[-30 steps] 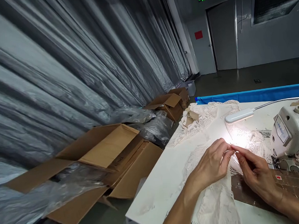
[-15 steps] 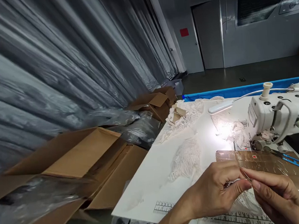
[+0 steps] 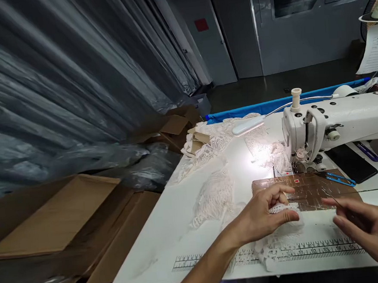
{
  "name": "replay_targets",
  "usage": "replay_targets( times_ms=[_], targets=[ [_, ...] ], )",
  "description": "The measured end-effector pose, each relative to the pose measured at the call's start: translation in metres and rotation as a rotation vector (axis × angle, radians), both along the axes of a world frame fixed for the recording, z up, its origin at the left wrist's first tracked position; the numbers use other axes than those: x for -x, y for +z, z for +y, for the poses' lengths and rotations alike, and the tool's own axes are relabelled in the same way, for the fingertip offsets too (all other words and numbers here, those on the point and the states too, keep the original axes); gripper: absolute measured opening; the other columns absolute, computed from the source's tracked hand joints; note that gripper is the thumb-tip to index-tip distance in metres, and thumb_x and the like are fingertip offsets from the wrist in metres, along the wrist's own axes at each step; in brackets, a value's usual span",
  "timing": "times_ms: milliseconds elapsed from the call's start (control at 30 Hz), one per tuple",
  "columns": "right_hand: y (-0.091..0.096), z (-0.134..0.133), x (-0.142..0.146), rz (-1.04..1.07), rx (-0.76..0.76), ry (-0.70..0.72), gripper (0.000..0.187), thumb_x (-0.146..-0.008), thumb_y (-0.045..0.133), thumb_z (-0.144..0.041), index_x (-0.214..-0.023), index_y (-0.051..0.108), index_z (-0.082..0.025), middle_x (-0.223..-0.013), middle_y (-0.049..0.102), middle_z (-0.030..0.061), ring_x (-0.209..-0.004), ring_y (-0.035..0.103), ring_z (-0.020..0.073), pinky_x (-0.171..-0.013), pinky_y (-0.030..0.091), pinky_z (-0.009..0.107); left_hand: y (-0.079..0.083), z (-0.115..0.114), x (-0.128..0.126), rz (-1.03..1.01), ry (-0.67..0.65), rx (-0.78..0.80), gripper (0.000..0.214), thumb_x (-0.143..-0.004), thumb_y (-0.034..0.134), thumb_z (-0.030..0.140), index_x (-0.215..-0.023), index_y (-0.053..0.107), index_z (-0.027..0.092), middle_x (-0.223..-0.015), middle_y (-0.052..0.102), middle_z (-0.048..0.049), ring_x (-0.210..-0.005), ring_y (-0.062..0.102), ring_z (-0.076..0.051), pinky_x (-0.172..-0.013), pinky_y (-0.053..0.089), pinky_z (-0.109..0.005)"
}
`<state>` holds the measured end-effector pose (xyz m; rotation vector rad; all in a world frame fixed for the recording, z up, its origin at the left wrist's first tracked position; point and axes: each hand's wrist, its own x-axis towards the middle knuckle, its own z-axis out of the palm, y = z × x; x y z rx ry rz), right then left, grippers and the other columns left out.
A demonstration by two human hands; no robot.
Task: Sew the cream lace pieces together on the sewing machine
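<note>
My left hand (image 3: 262, 216) holds a piece of white lace (image 3: 282, 208) between the thumb and the curled fingers, with the forefinger stretched out. The lace hangs below the hand over the ruler markings on the table. To the right, my right hand (image 3: 365, 228) is apart from the lace, its thumb and forefinger separated. A thin, needle-like metal tool (image 3: 332, 197) sticks out from its fingers; its far end is hidden in the hand. A fine thread seems to run between the two hands. Behind them lies a brown, shiny plate (image 3: 305, 191).
A white sewing machine (image 3: 336, 120) with a lit lamp (image 3: 248, 125) stands at the right. Blue thread snips (image 3: 340, 179) and a black phone (image 3: 352, 162) lie near it. More lace (image 3: 214, 198) is spread on the white table (image 3: 151, 252). Open cardboard boxes (image 3: 52, 215) stand left.
My hands were together, pinching the thin tool at the lace; now my right hand has drawn away to the right with it. The view has turned right, showing the phone and a paper sheet.
</note>
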<state>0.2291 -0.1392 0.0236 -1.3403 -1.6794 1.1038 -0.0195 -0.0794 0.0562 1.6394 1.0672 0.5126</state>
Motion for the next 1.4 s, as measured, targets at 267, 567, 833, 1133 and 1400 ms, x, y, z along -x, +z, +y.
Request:
replay_targets(
  times_ms=[267, 567, 833, 1133, 1400],
  targets=[
    [0.017, 0.035, 0.023, 0.043, -0.190, 0.246, 0.018, -0.089, 0.057, -0.033, -0.098, 0.065, -0.020, -0.079, 0.054, 0.0026, -0.052, 0.042, 0.0075, -0.042, 0.037, 0.018, -0.003, 0.001, -0.012, -0.058, 0.032, 0.027, 0.048, -0.069, 0.074, 0.026, -0.113, 0.055, 0.017, -0.073, 0.054, 0.0034, -0.070, 0.053, -0.011, -0.070, 0.042, -0.026],
    [0.010, 0.043, 0.036, -0.178, -0.313, 0.361, 0.019, -0.089, 0.059, -0.030, -0.106, 0.061, -0.022, -0.090, 0.058, 0.0033, -0.064, 0.052, 0.0114, -0.055, 0.043, 0.022, -0.012, 0.003, -0.019, -0.025, 0.081, 0.001, 0.052, -0.068, 0.068, 0.013, -0.117, 0.053, 0.017, -0.073, 0.054, 0.0041, -0.067, 0.054, -0.010, -0.069, 0.045, -0.026],
    [0.007, 0.060, 0.038, -0.426, -0.635, 0.391, 0.034, -0.099, 0.035, -0.024, -0.092, 0.066, -0.015, -0.083, 0.063, 0.0079, -0.062, 0.059, 0.0151, -0.050, 0.040, 0.025, -0.021, 0.022, -0.015, -0.215, 0.147, 0.375, 0.060, -0.055, 0.083, 0.020, -0.108, 0.055, 0.012, -0.067, 0.062, 0.0024, -0.063, 0.059, -0.011, -0.066, 0.044, -0.025],
    [0.007, 0.079, 0.034, -0.199, -0.231, 0.400, 0.022, -0.090, 0.048, -0.028, -0.080, 0.066, -0.019, -0.072, 0.062, 0.0027, -0.061, 0.054, 0.0135, -0.055, 0.043, 0.025, -0.020, 0.026, -0.006, -0.105, 0.123, 0.251, 0.049, -0.067, 0.075, 0.019, -0.112, 0.057, 0.013, -0.075, 0.068, -0.0022, -0.076, 0.063, -0.015, -0.080, 0.046, -0.034],
    [-0.002, 0.080, 0.035, 0.008, 0.135, 0.351, 0.019, -0.086, 0.052, -0.031, -0.075, 0.061, -0.018, -0.055, 0.045, -0.0035, -0.048, 0.037, 0.0088, -0.042, 0.028, 0.020, -0.024, 0.021, -0.008, -0.049, 0.103, 0.178, 0.049, -0.070, 0.069, 0.017, -0.116, 0.054, 0.016, -0.079, 0.066, -0.0013, -0.082, 0.063, -0.017, -0.088, 0.045, -0.040]
  ],
)
